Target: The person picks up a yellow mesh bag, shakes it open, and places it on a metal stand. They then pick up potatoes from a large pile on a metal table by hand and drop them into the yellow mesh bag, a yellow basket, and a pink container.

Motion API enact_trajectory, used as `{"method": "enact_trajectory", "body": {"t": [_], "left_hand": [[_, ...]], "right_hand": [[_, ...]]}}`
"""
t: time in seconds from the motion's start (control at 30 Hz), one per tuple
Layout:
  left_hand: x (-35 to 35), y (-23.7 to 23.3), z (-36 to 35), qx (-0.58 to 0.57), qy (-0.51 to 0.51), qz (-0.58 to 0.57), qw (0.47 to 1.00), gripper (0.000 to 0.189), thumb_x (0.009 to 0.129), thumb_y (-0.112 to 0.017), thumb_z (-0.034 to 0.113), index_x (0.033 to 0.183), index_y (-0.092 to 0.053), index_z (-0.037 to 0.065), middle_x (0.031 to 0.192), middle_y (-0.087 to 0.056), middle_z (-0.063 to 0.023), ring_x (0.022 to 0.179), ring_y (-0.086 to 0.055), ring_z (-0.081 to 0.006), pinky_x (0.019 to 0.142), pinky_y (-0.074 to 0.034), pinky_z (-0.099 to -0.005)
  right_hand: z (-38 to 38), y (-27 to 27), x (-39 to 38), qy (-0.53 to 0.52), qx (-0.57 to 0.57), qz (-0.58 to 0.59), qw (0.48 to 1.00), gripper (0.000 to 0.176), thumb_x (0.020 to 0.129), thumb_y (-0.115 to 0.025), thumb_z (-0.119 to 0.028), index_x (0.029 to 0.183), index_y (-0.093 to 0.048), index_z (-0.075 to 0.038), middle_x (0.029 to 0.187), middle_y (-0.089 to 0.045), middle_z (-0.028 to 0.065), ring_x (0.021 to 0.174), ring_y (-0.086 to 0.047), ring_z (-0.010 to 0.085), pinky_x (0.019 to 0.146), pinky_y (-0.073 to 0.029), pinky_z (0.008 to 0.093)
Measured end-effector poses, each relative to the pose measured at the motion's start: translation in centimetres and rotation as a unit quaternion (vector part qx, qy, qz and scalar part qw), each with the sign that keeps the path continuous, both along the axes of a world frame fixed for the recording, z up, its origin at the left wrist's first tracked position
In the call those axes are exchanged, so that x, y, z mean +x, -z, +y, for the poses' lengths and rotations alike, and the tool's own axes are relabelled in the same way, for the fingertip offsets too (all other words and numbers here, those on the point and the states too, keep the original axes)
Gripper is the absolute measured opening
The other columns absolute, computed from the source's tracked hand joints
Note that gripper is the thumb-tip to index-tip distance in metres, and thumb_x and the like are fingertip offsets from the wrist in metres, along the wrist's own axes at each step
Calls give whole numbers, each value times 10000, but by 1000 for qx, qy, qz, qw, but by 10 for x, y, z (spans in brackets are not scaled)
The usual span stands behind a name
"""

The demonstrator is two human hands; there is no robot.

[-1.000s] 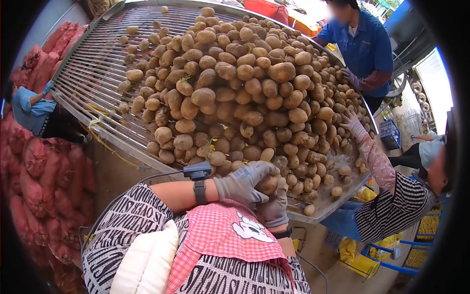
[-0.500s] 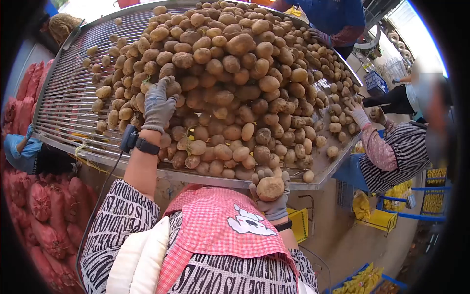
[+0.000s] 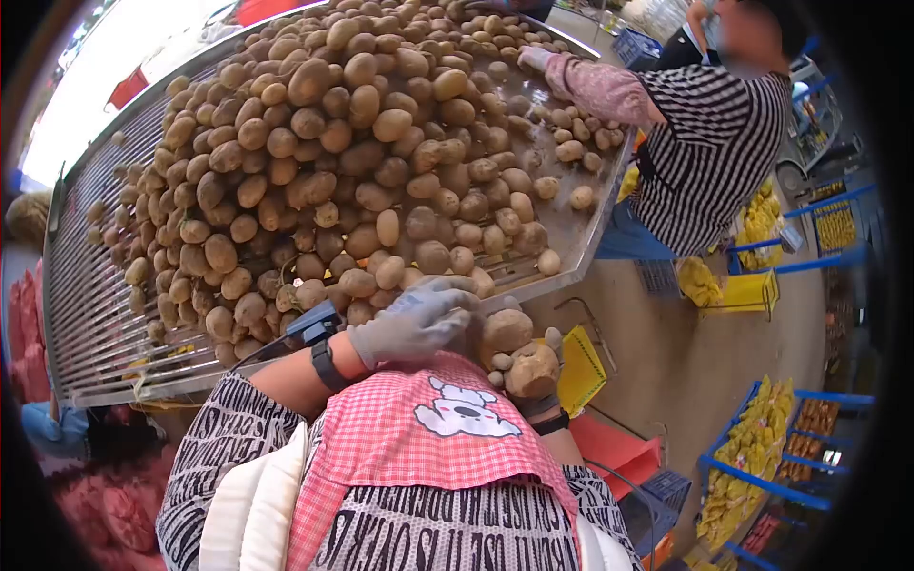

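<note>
Head view: the right hand (image 3: 526,398), gloved and palm up just below the near edge of the worktop (image 3: 562,276), has its grip cupped around the held potatoes (image 3: 533,373), one stacked on the other. The left hand (image 3: 414,325), also gloved, lies beside the upper one with its fingers (image 3: 449,303) stretched over towards it; I cannot tell whether its own grip encloses anything. I judge this to be a gathering step, with potatoes taken from the heap being collected in the right palm. The next move calls for a level palm and a steadying touch from the left, since the top potato seems to ride loosely. By count there are two hands of the wearer, two potatoes held and one wristband (image 3: 326,364) on the left arm. The potato heap (image 3: 324,162) on the slatted worktop is far too many to count. One co-worker in a striped top (image 3: 709,143) reaches a sleeve (image 3: 600,90) onto the heap's far side, and two yellow crates (image 3: 743,290) stand on the floor beyond.
</note>
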State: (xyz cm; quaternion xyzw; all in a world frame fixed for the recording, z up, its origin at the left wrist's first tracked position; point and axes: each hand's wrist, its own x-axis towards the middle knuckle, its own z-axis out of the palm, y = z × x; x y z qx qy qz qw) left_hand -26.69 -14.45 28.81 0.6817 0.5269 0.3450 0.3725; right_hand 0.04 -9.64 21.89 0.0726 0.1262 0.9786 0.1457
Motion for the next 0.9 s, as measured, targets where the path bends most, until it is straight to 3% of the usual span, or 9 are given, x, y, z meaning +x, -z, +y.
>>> {"method": "enact_trajectory", "body": {"t": [0.03, 0.13, 0.3, 0.43, 0.53, 0.57, 0.63, 0.8, 0.9], "left_hand": [[-1, 5, 4, -4, 30, 1, 1000, 342, 969, -552, 198, 1271, -606, 48, 1290, -571, -183, 1188, -532, -345, 1046, -401, -409], [-6, 27, 11, -117, -114, -32, 986, 252, 962, -542, 142, 1158, -656, 31, 1112, -650, -128, 1078, -602, -251, 965, -460, -354], [-10, 43, 38, -147, -177, -56, 972, 223, 963, -559, 143, 1111, -674, 22, 1006, -680, -107, 971, -630, -208, 896, -488, -327], [12, 67, 62, -43, -6, 13, 999, 172, 943, -554, 91, 1015, -691, 17, 959, -694, -122, 929, -655, -247, 840, -508, -362], [61, 50, 77, -139, 126, -27, 982, 151, 944, -557, 55, 1018, -686, 24, 996, -695, -102, 944, -651, -203, 854, -509, -321], [64, 81, 80, -193, 126, -29, 973, 151, 950, -554, 40, 1037, -675, 14, 1031, -686, -94, 976, -636, -187, 884, -496, -313], [100, 58, 74, -130, 156, -29, 979, 158, 958, -549, 38, 1061, -663, 2, 1053, -680, -96, 997, -626, -189, 905, -487, -310], [124, 61, 89, -140, 286, -10, 948, 171, 948, -557, 41, 1073, -665, -2, 1027, -679, -110, 957, -633, -206, 863, -496, -322], [134, 61, 93, -167, 328, 53, 928, 171, 946, -561, 50, 1067, -668, -6, 1015, -683, -118, 929, -636, -214, 839, -502, -330]], "right_hand": [[-7, -3, 17, 30, -4, 1, 1000, 743, 973, -497, -565, 1541, -294, -132, 1437, -462, 284, 1164, -571, 528, 995, -472, 631], [-31, -13, 64, 264, -42, -108, 957, 726, 961, -521, -536, 1563, -275, -215, 1607, -175, 256, 1112, -630, 441, 939, -514, 613], [-99, -8, 117, 433, -63, -224, 871, 709, 931, -568, -521, 1541, -339, -241, 1606, -228, 207, 984, -667, 333, 861, -564, 523], [-143, -15, 134, 533, -251, -189, 786, 655, 886, -611, -494, 1461, -472, -211, 1565, -308, 204, 946, -664, 365, 854, -559, 522], [-171, 21, 142, 562, -268, -191, 759, 655, 887, -598, -520, 1354, -524, -66, 1376, -547, 239, 955, -685, 371, 860, -571, 550], [-185, 21, 137, 607, -277, -185, 722, 655, 887, -598, -520, 1354, -524, -66, 1376, -547, 239, 955, -685, 371, 860, -571, 550], [-192, 23, 133, 599, -262, -258, 711, 637, 861, -629, -487, 1353, -535, -94, 1432, -481, 236, 888, -678, 326, 744, -601, 439], [-228, 18, 113, 647, -350, -286, 613, 664, 849, -620, -541, 1317, -540, -76, 1301, -586, 237, 850, -681, 328, 724, -613, 446], [-269, 49, 119, 683, -350, -213, 605, 580, 862, -612, -501, 1265, -579, -85, 1289, -618, 174, 993, -669, 338, 792, -600, 522]]}}
